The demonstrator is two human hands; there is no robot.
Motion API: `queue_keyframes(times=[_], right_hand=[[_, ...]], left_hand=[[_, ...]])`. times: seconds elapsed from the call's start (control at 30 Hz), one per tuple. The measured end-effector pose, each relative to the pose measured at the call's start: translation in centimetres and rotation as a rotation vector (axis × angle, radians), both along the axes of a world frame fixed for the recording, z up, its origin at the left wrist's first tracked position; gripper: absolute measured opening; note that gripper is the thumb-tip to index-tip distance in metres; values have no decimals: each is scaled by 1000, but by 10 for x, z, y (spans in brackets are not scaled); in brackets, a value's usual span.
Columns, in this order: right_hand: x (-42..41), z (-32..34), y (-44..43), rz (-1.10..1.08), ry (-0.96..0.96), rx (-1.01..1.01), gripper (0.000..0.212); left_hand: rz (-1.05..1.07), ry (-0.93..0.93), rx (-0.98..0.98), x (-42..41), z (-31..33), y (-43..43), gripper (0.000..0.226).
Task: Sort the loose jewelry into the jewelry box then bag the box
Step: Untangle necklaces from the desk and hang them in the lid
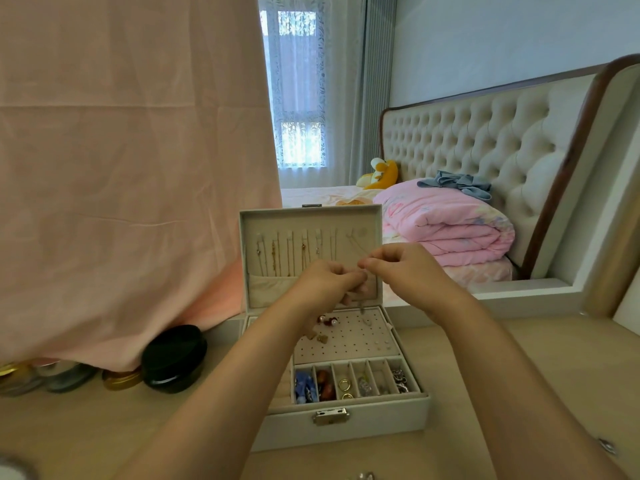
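Tangling risk: left hand [329, 280] and right hand [407, 268] pinch a thin chain [358, 245] at two o'clock on the lid [311, 216], beside hung necklaces [273, 252].

One jewelry box [346, 427] standing open, six compartments [377, 375] showing along its front row.

Two hands are meeting above the box, the left hand [325, 280] and the right hand [405, 268], and both are pinching one thin chain [356, 247]. Two gold rings [344, 384] are lying in the third compartment from the left. Two pearl earrings [328, 320] are sitting on the one perforated panel [353, 337]. Roughly half a dozen necklaces [273, 252] are hanging inside the lid, too fine to count exactly. One black round jar [173, 358] is standing left of the box. One folded pink quilt [450, 223] and one plush toy [381, 173] are lying on the bed [485, 140].
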State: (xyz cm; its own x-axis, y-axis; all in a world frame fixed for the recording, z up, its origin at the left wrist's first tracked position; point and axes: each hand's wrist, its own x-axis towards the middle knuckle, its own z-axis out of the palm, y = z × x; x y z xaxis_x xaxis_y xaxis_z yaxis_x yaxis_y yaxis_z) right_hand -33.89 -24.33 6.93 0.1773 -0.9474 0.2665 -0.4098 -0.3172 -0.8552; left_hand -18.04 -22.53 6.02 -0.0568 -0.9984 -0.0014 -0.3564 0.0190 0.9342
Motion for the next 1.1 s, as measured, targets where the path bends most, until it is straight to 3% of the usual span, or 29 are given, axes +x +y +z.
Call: queue_keyframes(times=[0.2, 0.33, 0.43, 0.5, 0.63, 0.73, 0.97, 1.1], right_hand=[[-4, -6, 1, 84, 170, 162, 23], [6, -15, 2, 148, 91, 168, 2], [7, -18, -2, 93, 88, 141, 13], [5, -17, -2, 82, 111, 126, 17], [2, -9, -2, 64, 93, 80, 15], [2, -1, -2, 39, 60, 59, 13], [6, 29, -12, 6, 104, -40, 13], [14, 42, -23, 3, 105, -107, 12]], left_hand=[[-7, -38, 4, 3, 7, 3, 17], [-1, -55, -50, 2, 7, 2, 15], [21, -100, -111, 6, 4, -2, 14], [43, -199, -193, 10, 1, -5, 18], [108, -596, -388, 21, -12, -6, 32], [82, -811, -430, 26, -18, -6, 43], [75, -1109, -495, 21, -22, -13, 46], [72, -1160, -482, 21, -22, -19, 37]])
